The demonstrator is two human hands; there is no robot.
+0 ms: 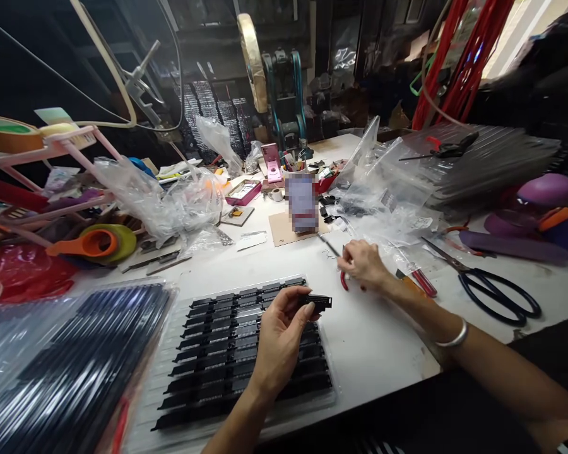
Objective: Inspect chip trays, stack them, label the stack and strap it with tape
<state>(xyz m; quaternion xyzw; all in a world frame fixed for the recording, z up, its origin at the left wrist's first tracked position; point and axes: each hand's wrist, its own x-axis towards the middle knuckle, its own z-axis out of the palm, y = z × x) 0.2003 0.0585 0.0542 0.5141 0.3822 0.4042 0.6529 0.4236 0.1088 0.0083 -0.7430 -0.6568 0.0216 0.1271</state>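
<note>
the left hand [281, 337] is pinching a black connector [322, 302] above the tray [163, 359], grip nearly closed; it's looking light, stiff — ends suiting fingertips; the right hand [363, 268] is clasping a slim tool [330, 245]

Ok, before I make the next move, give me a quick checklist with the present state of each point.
1. Left hand has its grip on a black part: ok, pinched between thumb and fingers.
2. Right hand has a firm grip on the thin tool: cannot tell, its fingers hide the contact.
3. Tool tip at the black part: not ok, they are apart.
4. Large scissors away from both hands: ok, they lie to the right.
5. Space under the left hand in the clear tray: cannot tell, the hand covers it.
</note>
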